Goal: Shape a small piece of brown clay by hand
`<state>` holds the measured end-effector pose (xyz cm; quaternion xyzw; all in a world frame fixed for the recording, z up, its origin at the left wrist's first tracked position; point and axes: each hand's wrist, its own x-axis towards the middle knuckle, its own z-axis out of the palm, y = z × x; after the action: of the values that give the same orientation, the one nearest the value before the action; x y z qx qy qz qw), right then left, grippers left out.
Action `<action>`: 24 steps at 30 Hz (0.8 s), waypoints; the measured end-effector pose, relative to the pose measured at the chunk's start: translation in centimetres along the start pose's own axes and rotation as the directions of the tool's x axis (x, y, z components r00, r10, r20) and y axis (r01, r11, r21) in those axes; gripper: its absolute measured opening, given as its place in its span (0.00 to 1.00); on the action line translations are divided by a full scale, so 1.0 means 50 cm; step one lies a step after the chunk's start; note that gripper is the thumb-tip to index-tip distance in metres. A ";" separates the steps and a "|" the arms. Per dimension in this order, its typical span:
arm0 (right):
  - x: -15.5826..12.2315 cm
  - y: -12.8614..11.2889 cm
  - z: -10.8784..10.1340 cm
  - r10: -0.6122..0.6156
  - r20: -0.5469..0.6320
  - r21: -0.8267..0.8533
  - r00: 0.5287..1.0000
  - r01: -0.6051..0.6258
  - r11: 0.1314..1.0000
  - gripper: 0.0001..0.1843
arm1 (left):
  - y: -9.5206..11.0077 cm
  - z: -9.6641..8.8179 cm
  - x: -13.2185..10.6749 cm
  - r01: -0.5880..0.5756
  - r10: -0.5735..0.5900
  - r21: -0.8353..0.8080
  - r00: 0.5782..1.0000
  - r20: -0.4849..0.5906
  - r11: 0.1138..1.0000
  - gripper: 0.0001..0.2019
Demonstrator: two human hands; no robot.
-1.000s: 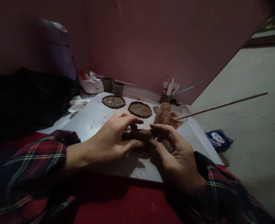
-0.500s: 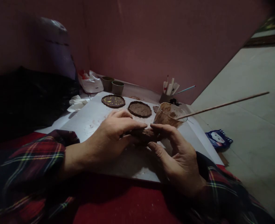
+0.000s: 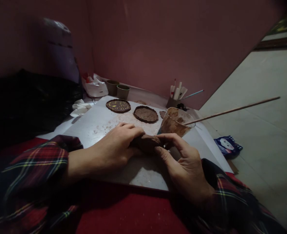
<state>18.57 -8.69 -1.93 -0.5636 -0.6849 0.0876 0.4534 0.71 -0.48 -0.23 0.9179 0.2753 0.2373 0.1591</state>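
Observation:
A brown lump of clay (image 3: 147, 143) lies on the white board (image 3: 97, 125) in front of me. My left hand (image 3: 111, 148) curls round its left end, fingers bent over the top. My right hand (image 3: 182, 165) pinches its right end between thumb and fingers. Both hands press against the lump from either side. Just behind the lump stands a clear cup (image 3: 176, 121) smeared with brown slip, a long thin stick (image 3: 231, 111) leaning out of it to the right.
Two flat round clay discs (image 3: 118, 106) (image 3: 145, 114) lie further back on the board. Behind them stand two small cups (image 3: 118, 88), a plastic bag (image 3: 93, 86) and a holder of tools (image 3: 176, 94). A blue packet (image 3: 227, 145) lies on the pale floor at right.
My left hand's fingers, spread flat a second ago, have curled in round the clay. Both hands have closed tighter on the lump, which now looks rounder.

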 end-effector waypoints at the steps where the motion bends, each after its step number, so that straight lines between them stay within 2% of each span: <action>1: 0.000 -0.001 0.000 0.000 0.000 0.001 1.000 0.000 1.000 0.07 | 0.000 0.000 -0.001 -0.017 0.017 0.006 1.000 -0.002 1.000 0.03; 3: 0.000 -0.001 0.000 -0.011 -0.004 0.001 1.000 0.011 1.000 0.07 | 0.001 -0.001 -0.002 -0.065 0.065 -0.011 0.997 -0.038 0.998 0.04; 5: 0.000 -0.002 -0.001 -0.033 -0.033 0.002 0.999 0.033 0.999 0.07 | 0.004 -0.003 -0.004 -0.093 0.085 -0.057 0.988 -0.127 0.994 0.07; 7: 0.000 -0.002 -0.001 -0.048 -0.049 0.006 0.998 0.048 0.999 0.09 | 0.007 -0.006 -0.006 -0.080 0.053 -0.113 0.973 -0.223 0.990 0.10; 9: 0.001 -0.001 -0.001 -0.050 -0.037 0.013 0.998 0.051 0.999 0.12 | 0.009 -0.008 -0.006 -0.063 0.023 -0.152 0.968 -0.250 0.986 0.11; 13: 0.003 0.002 0.001 -0.058 -0.033 0.055 0.998 0.060 0.997 0.19 | 0.007 -0.006 -0.004 -0.154 0.126 -0.144 0.974 -0.187 0.978 0.08; 15: 0.002 0.003 0.001 -0.068 -0.019 0.064 0.997 0.070 0.995 0.18 | 0.004 -0.002 -0.004 -0.173 0.147 -0.129 0.971 -0.188 0.976 0.10; 19: -0.001 0.003 0.001 -0.048 0.003 0.032 0.999 0.048 0.998 0.10 | 0.000 0.001 -0.003 -0.078 0.053 -0.136 0.982 -0.182 0.988 0.14; 22: -0.002 0.002 -0.001 -0.028 -0.012 0.011 1.000 0.028 1.000 0.09 | -0.001 0.001 -0.001 0.004 -0.017 -0.134 0.995 -0.101 0.991 0.16; 24: -0.002 0.003 -0.001 -0.025 -0.015 0.003 1.000 0.025 1.000 0.09 | -0.003 0.002 -0.001 0.004 -0.008 -0.092 0.999 -0.043 0.996 0.15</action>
<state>18.69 -8.72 -2.03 -0.5547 -0.6885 0.0787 0.4605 0.68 -0.41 -0.38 0.9035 0.2700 0.2691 0.1960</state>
